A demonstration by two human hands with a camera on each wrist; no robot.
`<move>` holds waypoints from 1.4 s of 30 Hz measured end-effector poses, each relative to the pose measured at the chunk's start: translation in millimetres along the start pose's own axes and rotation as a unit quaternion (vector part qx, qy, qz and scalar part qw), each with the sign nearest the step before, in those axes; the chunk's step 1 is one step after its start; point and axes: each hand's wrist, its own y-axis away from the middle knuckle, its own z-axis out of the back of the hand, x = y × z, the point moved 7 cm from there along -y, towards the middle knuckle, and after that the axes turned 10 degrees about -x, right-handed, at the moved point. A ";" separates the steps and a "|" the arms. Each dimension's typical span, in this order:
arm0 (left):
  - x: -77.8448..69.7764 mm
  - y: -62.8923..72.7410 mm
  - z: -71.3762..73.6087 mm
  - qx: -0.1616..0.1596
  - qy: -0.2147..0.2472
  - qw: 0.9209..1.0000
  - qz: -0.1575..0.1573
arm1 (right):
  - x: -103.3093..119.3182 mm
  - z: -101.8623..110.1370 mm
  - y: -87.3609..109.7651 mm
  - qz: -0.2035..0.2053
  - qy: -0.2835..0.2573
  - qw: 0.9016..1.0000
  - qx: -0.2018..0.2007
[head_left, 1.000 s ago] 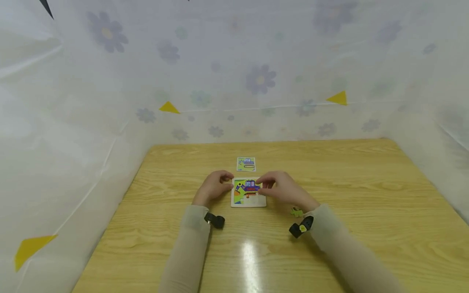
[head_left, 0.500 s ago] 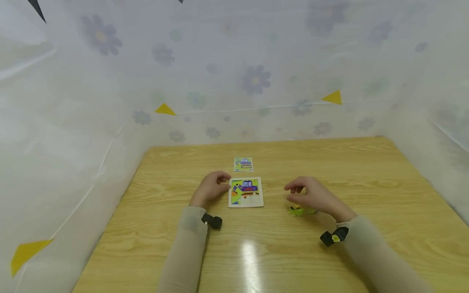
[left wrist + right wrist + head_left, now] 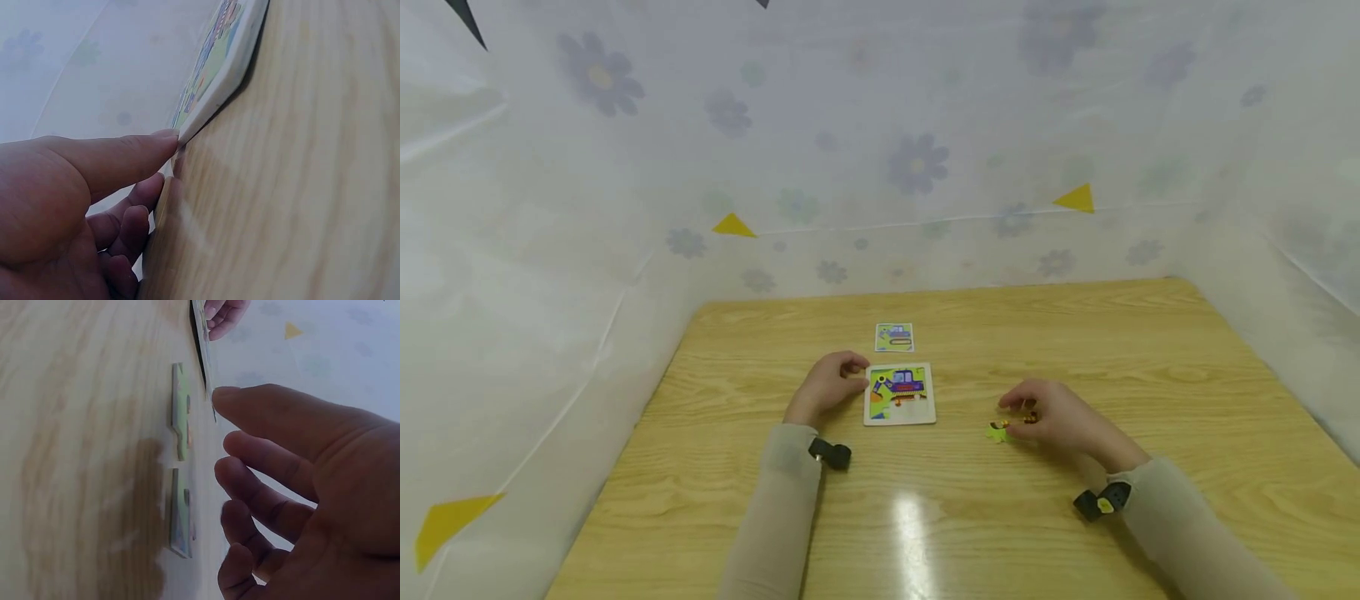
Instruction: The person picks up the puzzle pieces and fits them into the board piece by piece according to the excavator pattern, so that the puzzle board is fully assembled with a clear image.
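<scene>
A square puzzle board (image 3: 917, 411) with a purple digger picture lies in the middle of the table, pieces filling its top and left and pale base showing at the lower right. At its left edge my left hand (image 3: 829, 386) touches the rim; in the left wrist view the straight thumb (image 3: 134, 156) meets the board's corner while the other fingers bend loosely below. My right hand (image 3: 1056, 418) hovers with loosely bent fingers, nothing between them, over two loose puzzle pieces. One green piece (image 3: 179, 412) shows in the right wrist view beside a second piece (image 3: 179, 515), close to the fingertips.
Behind the board lies a small picture card (image 3: 894, 337) showing the same digger. A wooden table (image 3: 700, 500) is enclosed by white flowered sheeting (image 3: 820, 150) at the back and sides. Both wrists wear black straps.
My right hand has withdrawn from the board, swung right and come down over the loose pieces. My left hand stays at the board's left edge. The head view has shifted slightly.
</scene>
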 end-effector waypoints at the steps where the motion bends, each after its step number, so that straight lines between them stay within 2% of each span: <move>1: 0.1 0.0 0.0 0.000 -0.001 1.000 -0.001 | -1.0 -0.9 0.7 -0.006 0.001 1.000 0.002; 4: -0.5 0.0 0.1 0.000 0.001 1.000 -0.005 | -3.1 -3.0 2.5 -0.016 0.005 1.000 0.006; 14: -2.5 1.0 -0.4 -0.002 0.006 1.000 -0.002 | -4.2 -9.5 4.7 0.004 0.012 1.000 0.024; 23: -3.5 1.5 -0.9 -0.002 0.008 1.000 -0.005 | -2.7 -6.8 1.1 0.012 0.002 1.000 0.017; 31: -5.4 1.2 -1.8 -0.002 -0.001 1.000 -0.010 | 13.6 -2.5 -12.0 0.039 -0.007 0.999 -0.004; 42: -9.4 1.4 -3.6 -0.003 -0.006 1.000 -0.012 | 36.1 -13.0 -36.8 0.038 -0.020 0.999 -0.026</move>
